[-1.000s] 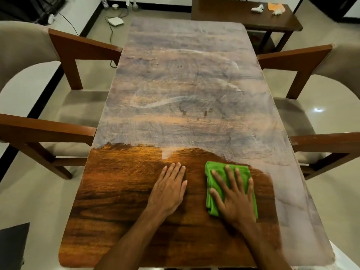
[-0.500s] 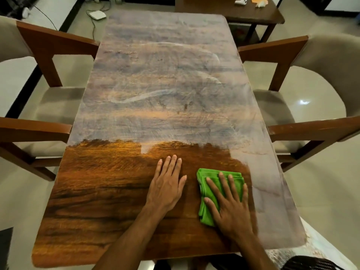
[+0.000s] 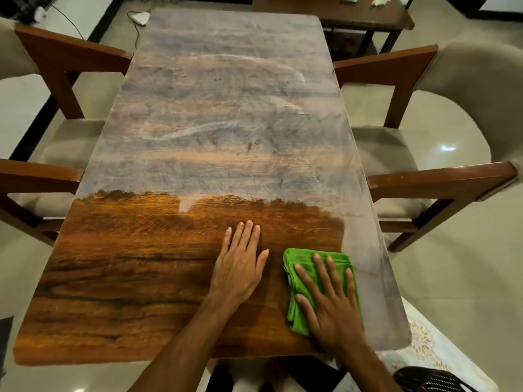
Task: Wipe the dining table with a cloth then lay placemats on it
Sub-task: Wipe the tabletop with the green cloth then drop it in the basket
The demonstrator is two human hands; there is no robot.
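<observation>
The long wooden dining table (image 3: 226, 123) runs away from me. Its far part is hazy grey with dust and smear marks, while the near band shows dark, glossy brown wood. A folded green cloth (image 3: 300, 264) lies near the table's front right. My right hand (image 3: 331, 304) presses flat on the cloth with its fingers spread. Just left of the cloth, my left hand (image 3: 240, 267) rests flat on the bare wood, fingers straight. A dusty strip stays along the right edge beside the cloth. No placemats are in view.
Wooden armchairs with beige cushions stand on both sides, one on the left (image 3: 62, 69) and one on the right (image 3: 424, 89). A dark side table (image 3: 353, 15) holding small items sits beyond the far end. A white device (image 3: 141, 18) with a cable lies on the floor.
My right hand has slid the cloth toward me and slightly right, widening the clean area. My left hand has stayed flat on the wood. The camera has shifted a little.
</observation>
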